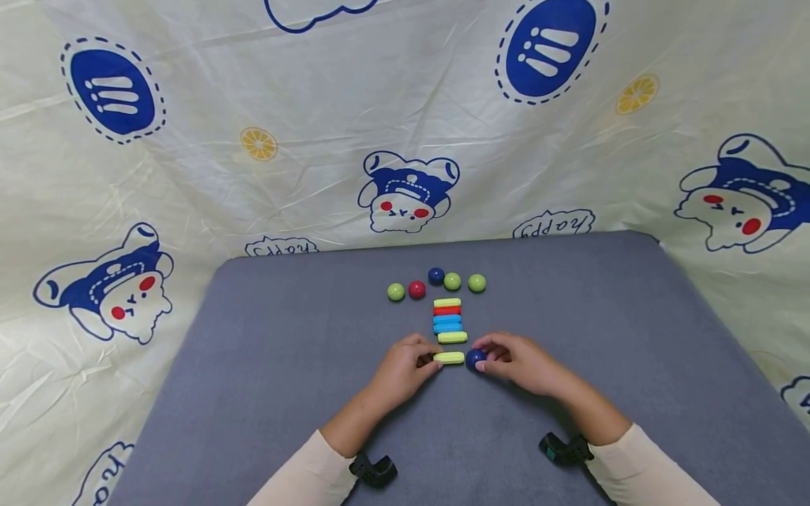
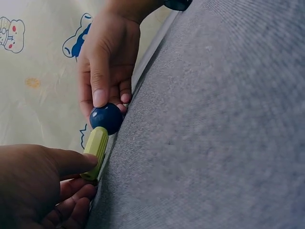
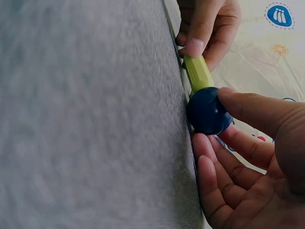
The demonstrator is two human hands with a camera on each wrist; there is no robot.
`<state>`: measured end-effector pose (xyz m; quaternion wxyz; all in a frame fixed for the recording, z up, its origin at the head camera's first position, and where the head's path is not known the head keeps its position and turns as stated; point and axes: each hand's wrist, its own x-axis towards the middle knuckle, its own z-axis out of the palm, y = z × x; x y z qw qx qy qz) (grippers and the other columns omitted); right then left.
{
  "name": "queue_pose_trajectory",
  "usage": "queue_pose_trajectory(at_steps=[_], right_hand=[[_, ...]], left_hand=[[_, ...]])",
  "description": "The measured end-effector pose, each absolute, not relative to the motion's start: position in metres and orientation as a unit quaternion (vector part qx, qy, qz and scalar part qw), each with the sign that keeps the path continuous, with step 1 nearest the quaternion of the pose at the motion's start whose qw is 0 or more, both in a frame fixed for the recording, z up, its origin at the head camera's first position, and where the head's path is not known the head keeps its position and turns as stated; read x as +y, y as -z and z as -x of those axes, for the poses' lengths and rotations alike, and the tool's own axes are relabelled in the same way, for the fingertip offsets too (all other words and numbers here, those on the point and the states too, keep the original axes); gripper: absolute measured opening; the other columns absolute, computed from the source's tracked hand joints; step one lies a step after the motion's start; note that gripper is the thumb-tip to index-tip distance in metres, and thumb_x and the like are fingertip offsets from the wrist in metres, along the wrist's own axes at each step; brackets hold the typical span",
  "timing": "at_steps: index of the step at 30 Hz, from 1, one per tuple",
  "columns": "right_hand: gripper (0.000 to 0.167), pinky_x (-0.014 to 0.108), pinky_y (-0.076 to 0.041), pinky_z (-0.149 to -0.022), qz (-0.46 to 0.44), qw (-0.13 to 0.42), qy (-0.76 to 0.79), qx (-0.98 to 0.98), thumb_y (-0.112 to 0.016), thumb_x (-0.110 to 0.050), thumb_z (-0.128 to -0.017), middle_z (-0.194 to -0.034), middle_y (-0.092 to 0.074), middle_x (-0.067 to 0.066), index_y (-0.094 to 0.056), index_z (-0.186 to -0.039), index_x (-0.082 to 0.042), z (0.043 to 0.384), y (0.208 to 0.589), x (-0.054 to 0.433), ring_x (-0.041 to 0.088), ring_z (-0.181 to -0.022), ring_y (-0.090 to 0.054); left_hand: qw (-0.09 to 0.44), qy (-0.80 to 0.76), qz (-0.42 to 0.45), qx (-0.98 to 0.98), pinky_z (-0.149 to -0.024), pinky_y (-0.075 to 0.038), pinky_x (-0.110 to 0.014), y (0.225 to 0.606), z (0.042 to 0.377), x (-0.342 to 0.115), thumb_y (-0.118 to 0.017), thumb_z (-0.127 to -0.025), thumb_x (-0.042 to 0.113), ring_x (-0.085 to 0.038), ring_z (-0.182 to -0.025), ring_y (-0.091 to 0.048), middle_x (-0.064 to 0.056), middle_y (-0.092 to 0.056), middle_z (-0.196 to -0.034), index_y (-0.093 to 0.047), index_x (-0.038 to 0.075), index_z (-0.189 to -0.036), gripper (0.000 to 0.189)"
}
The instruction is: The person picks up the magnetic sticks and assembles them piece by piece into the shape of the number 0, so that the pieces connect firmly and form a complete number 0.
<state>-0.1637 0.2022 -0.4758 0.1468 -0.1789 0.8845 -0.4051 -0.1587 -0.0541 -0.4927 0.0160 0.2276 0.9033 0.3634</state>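
Nearest, on the near side of the held yellow rod [image 1: 449, 358], a dark wrist device [image 1: 373, 472] sits by each pale sleeve [image 1: 310, 469]. At that rod's left end the left hand [image 1: 403, 370] pinches it between thumb and fingers; off its right end the right hand [image 1: 522, 363] pinches a dark blue ball [image 1: 475, 360], which touches the rod or very nearly does. For a clean meeting, keep the rod in line with the ball's middle, leave both facing ends free of fingertips, and press gently, since a round ball could slip off so narrow an end. Just beyond the held rod lies a column of rods [image 1: 447, 328], yellow, two blue, red, yellow, so finger room there looks tight. Farther beyond it, three green balls [image 1: 477, 283], a red ball [image 1: 417, 289] and a second blue ball [image 1: 436, 276] form a loose row. The grey tabletop [image 1: 285, 393] spreads to both sides of the rod; past its far edge hangs a creased, pale printed sheet [image 1: 304, 84].
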Motion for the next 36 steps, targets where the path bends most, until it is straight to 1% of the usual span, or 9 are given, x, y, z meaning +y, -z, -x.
queue_pose_trajectory(at_steps=[3, 8, 13, 21, 27, 33, 36], right_hand=[[0.035, 0.024, -0.051, -0.075, 0.172, 0.151, 0.416, 0.88, -0.072, -0.029, -0.095, -0.102, -0.066, 0.004, -0.067, -0.122, -0.008, 0.164, 0.478, 0.202, 0.015, -0.088, -0.06], [0.034, 0.024, -0.05, -0.074, 0.17, 0.151, 0.436, 0.871, -0.072, -0.027, -0.095, -0.101, -0.067, 0.005, -0.067, -0.123, -0.008, 0.166, 0.48, 0.203, 0.017, -0.087, -0.06], [0.034, 0.024, -0.049, -0.073, 0.168, 0.157, 0.439, 0.868, -0.071, -0.028, -0.096, -0.101, -0.066, 0.005, -0.066, -0.123, -0.009, 0.165, 0.482, 0.204, 0.016, -0.087, -0.059], [0.035, 0.024, -0.048, -0.071, 0.161, 0.161, 0.445, 0.866, -0.07, -0.028, -0.096, -0.1, -0.065, 0.005, -0.065, -0.124, -0.008, 0.165, 0.483, 0.206, 0.016, -0.086, -0.058], [0.032, 0.023, -0.047, -0.071, 0.164, 0.151, 0.452, 0.864, -0.071, -0.027, -0.095, -0.102, -0.06, 0.007, -0.067, -0.121, -0.008, 0.166, 0.486, 0.207, 0.015, -0.085, -0.056], [0.031, 0.023, -0.047, -0.071, 0.17, 0.15, 0.458, 0.859, -0.071, -0.027, -0.095, -0.099, -0.06, 0.006, -0.067, -0.12, -0.008, 0.165, 0.489, 0.208, 0.013, -0.084, -0.056], [0.031, 0.023, -0.046, -0.071, 0.171, 0.15, 0.461, 0.858, -0.071, -0.027, -0.095, -0.099, -0.06, 0.006, -0.067, -0.12, -0.009, 0.165, 0.488, 0.208, 0.013, -0.085, -0.056]], left_hand=[[0.018, -0.366, -0.227, 0.903, -0.07, -0.049, -0.017, 0.493, 0.159, -0.054, -0.074, -0.093, 0.019, -0.006, -0.08, -0.058, -0.001, -0.066, -0.095, -0.078, 0.012, -0.111, 0.019], [0.014, -0.373, -0.23, 0.899, -0.071, -0.049, -0.017, 0.494, 0.161, -0.054, -0.076, -0.092, 0.019, -0.006, -0.08, -0.059, 0.0, -0.067, -0.094, -0.078, 0.012, -0.108, 0.018], [0.027, -0.384, -0.23, 0.894, -0.071, -0.049, -0.016, 0.495, 0.161, -0.054, -0.076, -0.091, 0.018, -0.006, -0.08, -0.059, 0.0, -0.067, -0.093, -0.078, 0.012, -0.106, 0.016], [0.034, -0.405, -0.222, 0.887, -0.072, -0.048, -0.017, 0.496, 0.162, -0.053, -0.076, -0.091, 0.018, -0.007, -0.08, -0.059, 0.0, -0.067, -0.093, -0.078, 0.012, -0.106, 0.017], [0.034, -0.412, -0.216, 0.885, -0.071, -0.048, -0.017, 0.495, 0.161, -0.053, -0.076, -0.091, 0.017, -0.007, -0.08, -0.059, -0.001, -0.067, -0.092, -0.078, 0.012, -0.108, 0.018], [0.039, -0.441, -0.187, 0.877, -0.07, -0.048, -0.018, 0.494, 0.159, -0.053, -0.074, -0.093, 0.023, -0.005, -0.079, -0.056, 0.0, -0.064, -0.093, -0.077, 0.013, -0.106, 0.017], [0.027, -0.462, -0.161, 0.872, -0.072, -0.049, -0.019, 0.492, 0.163, -0.057, -0.072, -0.095, 0.025, -0.005, -0.082, -0.056, 0.001, -0.063, -0.094, -0.077, 0.013, -0.105, 0.016]])
